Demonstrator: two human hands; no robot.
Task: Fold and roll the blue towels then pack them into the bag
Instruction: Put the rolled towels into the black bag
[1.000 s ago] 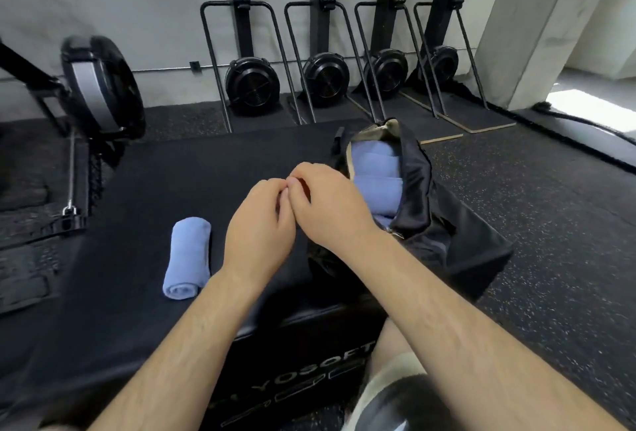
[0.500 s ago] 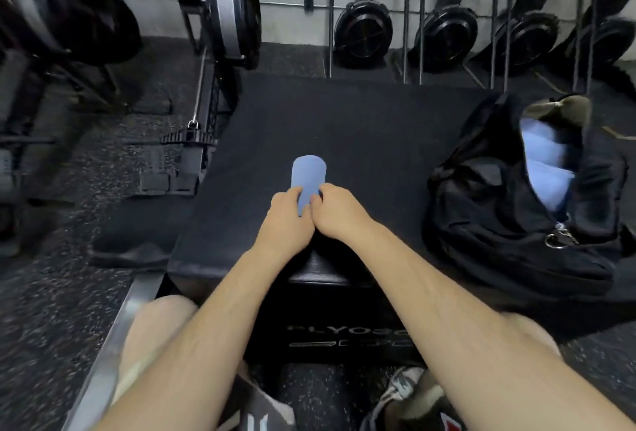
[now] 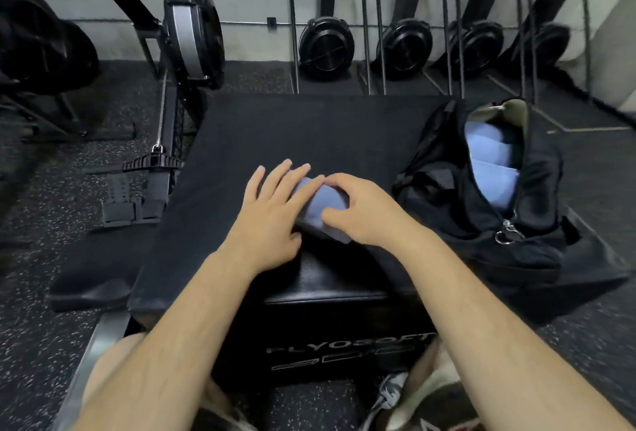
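Note:
A rolled blue towel [image 3: 323, 208] lies tilted on the black padded box [image 3: 309, 127], near its front edge. My left hand [image 3: 272, 210] rests on the roll's left side with straight, spread fingers. My right hand [image 3: 361, 210] curls over the roll's right side, thumb at the near end. To the right the black bag [image 3: 457, 231] sits open on the box, with blue rolled towels [image 3: 488, 169] packed inside.
A rowing machine flywheel [image 3: 192, 28] and its handle [image 3: 153, 162] stand to the left of the box. Several black machines [image 3: 325, 45] lean against the back wall. My knees and a shoe [image 3: 392, 396] are below the box's front.
My hands have moved from the bag's opening to the rolled towel. The roll has turned from lying straight away from me to a tilt, and my left fingers have spread out over it.

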